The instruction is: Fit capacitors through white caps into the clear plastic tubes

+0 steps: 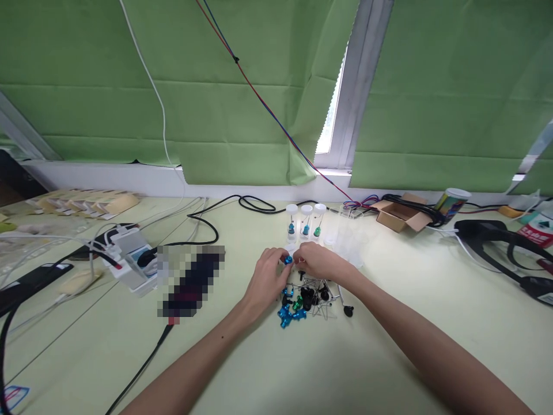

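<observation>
My left hand [268, 275] pinches a small blue metal fitting [288, 260] between thumb and fingertips. Close against it, my right hand [318, 260] has its fingers drawn together; what they grip is hidden. Just below the hands lies a pile of loose parts: blue fittings [285, 315], a green fitting [298, 303], black knobs [307, 298] and thin metal rods [322, 308]. One rod ends in a black knob [348, 311] at the pile's right. Behind my hands stand three clear vials [306, 223] with white caps, holding blue or green parts.
More clear plastic containers [349, 245] stand right of the vials. Left are a blurred dark device [192, 285] with a cable and a white power strip [133, 262]. A cardboard box [401, 214], a printed can [451, 203] and a black headset [488, 236] sit at right.
</observation>
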`<action>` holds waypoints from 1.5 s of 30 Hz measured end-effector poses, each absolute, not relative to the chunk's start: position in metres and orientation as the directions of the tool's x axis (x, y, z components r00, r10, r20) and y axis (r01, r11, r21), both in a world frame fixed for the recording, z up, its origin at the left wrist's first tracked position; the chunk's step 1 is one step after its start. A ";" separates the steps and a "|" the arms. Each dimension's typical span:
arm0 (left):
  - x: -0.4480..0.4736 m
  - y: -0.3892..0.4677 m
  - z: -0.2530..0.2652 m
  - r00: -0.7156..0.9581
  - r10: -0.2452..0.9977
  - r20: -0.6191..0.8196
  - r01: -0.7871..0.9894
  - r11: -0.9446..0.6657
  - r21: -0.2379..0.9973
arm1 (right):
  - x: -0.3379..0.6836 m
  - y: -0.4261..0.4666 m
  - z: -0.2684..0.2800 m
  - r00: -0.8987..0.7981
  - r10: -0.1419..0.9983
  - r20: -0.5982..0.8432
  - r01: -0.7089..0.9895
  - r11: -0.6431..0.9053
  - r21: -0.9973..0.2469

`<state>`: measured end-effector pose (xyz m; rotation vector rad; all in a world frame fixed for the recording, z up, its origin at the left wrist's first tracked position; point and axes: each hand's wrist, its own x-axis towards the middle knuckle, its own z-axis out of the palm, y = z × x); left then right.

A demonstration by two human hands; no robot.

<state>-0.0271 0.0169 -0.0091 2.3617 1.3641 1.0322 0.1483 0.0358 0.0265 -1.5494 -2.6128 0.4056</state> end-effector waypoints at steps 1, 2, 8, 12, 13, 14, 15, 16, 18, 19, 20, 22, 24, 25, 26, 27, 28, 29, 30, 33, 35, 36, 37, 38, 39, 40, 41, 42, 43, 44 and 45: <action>-0.027 0.017 -0.009 0.321 0.829 0.458 0.670 -0.541 0.509 | 0.148 0.036 0.027 -0.493 0.867 -0.076 0.848 0.459 -0.266; -0.027 0.017 -0.009 0.320 0.831 0.455 0.670 -0.538 0.512 | 0.148 0.036 0.027 -0.500 0.862 -0.082 0.844 0.464 -0.268; -0.027 0.016 -0.009 0.300 0.842 0.449 0.670 -0.521 0.529 | 0.148 0.038 0.027 -0.529 0.843 -0.099 0.827 0.485 -0.283; -0.027 0.016 -0.007 0.279 0.854 0.440 0.671 -0.501 0.546 | 0.150 0.039 0.027 -0.544 0.833 -0.102 0.814 0.494 -0.304; -0.027 0.015 -0.006 0.274 0.853 0.443 0.666 -0.501 0.553 | 0.151 0.039 0.027 -0.546 0.831 -0.103 0.812 0.496 -0.309; -0.026 0.015 -0.004 0.268 0.852 0.449 0.657 -0.503 0.562 | 0.151 0.039 0.028 -0.549 0.830 -0.103 0.809 0.497 -0.313; -0.026 0.014 -0.003 0.259 0.852 0.455 0.644 -0.503 0.576 | 0.151 0.038 0.028 -0.550 0.829 -0.104 0.808 0.497 -0.317; -0.026 0.014 -0.002 0.249 0.854 0.457 0.629 -0.502 0.594 | 0.152 0.038 0.029 -0.550 0.828 -0.104 0.807 0.496 -0.319; -0.025 0.013 0.001 0.227 0.860 0.456 0.595 -0.493 0.635 | 0.152 0.037 0.030 -0.546 0.832 -0.101 0.809 0.492 -0.320; -0.024 0.012 0.002 0.218 0.864 0.453 0.579 -0.488 0.653 | 0.153 0.037 0.031 -0.541 0.835 -0.098 0.812 0.489 -0.319; -0.024 0.012 0.003 0.211 0.868 0.450 0.566 -0.483 0.668 | 0.153 0.036 0.032 -0.536 0.839 -0.094 0.815 0.485 -0.316; -0.023 0.011 0.003 0.203 0.871 0.447 0.543 -0.480 0.689 | 0.153 0.035 0.034 -0.522 0.848 -0.086 0.823 0.475 -0.311; -0.023 0.010 0.003 0.199 0.870 0.450 0.522 -0.483 0.703 | 0.153 0.034 0.036 -0.507 0.858 -0.086 0.834 0.462 -0.303; -0.022 0.010 0.003 0.198 0.869 0.454 0.513 -0.486 0.708 | 0.152 0.033 0.038 -0.499 0.862 -0.088 0.839 0.454 -0.299; -0.022 0.010 0.003 0.196 0.867 0.457 0.505 -0.489 0.711 | 0.152 0.032 0.039 -0.493 0.865 -0.091 0.843 0.449 -0.295; -0.022 0.010 0.002 0.195 0.865 0.461 0.499 -0.493 0.713 | 0.151 0.031 0.040 -0.490 0.867 -0.095 0.846 0.446 -0.293; -0.022 0.010 0.002 0.193 0.864 0.465 0.495 -0.495 0.714 | 0.150 0.030 0.041 -0.492 0.865 -0.101 0.845 0.446 -0.293; -0.022 0.009 0.002 0.190 0.863 0.468 0.493 -0.496 0.715 | 0.149 0.028 0.043 -0.497 0.861 -0.110 0.842 0.449 -0.298; -0.022 0.009 0.002 0.185 0.862 0.472 0.492 -0.497 0.715 | 0.148 0.027 0.044 -0.505 0.854 -0.123 0.838 0.451 -0.308; -0.022 0.010 0.002 0.169 0.858 0.486 0.496 -0.500 0.710 | 0.146 0.024 0.045 -0.545 0.820 -0.177 0.810 0.460 -0.363; -0.022 0.010 0.001 0.165 0.854 0.494 0.500 -0.504 0.704 | 0.145 0.024 0.043 -0.583 0.788 -0.199 0.783 0.479 -0.397; -0.022 0.010 0.001 0.166 0.853 0.495 0.502 -0.505 0.702 | 0.145 0.024 0.041 -0.601 0.774 -0.200 0.770 0.493 -0.406; -0.021 0.009 0.001 0.170 0.852 0.495 0.502 -0.507 0.700 | 0.145 0.025 0.038 -0.613 0.763 -0.206 0.762 0.501 -0.412; -0.021 0.009 0.001 0.173 0.851 0.496 0.503 -0.509 0.698 | 0.145 0.026 0.035 -0.621 0.754 -0.217 0.758 0.505 -0.413; -0.021 0.009 0.001 0.177 0.850 0.496 0.504 -0.511 0.696 | 0.145 0.027 0.033 -0.629 0.745 -0.222 0.752 0.512 -0.415; -0.021 0.009 0.001 0.180 0.849 0.497 0.505 -0.514 0.694 | 0.145 0.028 0.030 -0.636 0.739 -0.223 0.748 0.518 -0.415; -0.021 0.009 0.001 0.184 0.847 0.498 0.506 -0.516 0.691 | 0.145 0.029 0.028 -0.640 0.735 -0.224 0.746 0.524 -0.412; -0.021 0.009 0.001 0.186 0.846 0.500 0.508 -0.518 0.688 | 0.145 0.030 0.027 -0.643 0.732 -0.225 0.745 0.529 -0.407; -0.021 0.009 0.001 0.189 0.844 0.501 0.509 -0.521 0.685 | 0.145 0.030 0.026 -0.643 0.732 -0.226 0.746 0.532 -0.401; -0.021 0.009 0.002 0.191 0.843 0.503 0.510 -0.523 0.683 | 0.145 0.030 0.026 -0.642 0.732 -0.228 0.748 0.534 -0.394; -0.021 0.008 0.002 0.193 0.842 0.504 0.509 -0.525 0.682 | 0.145 0.030 0.026 -0.641 0.732 -0.229 0.750 0.535 -0.388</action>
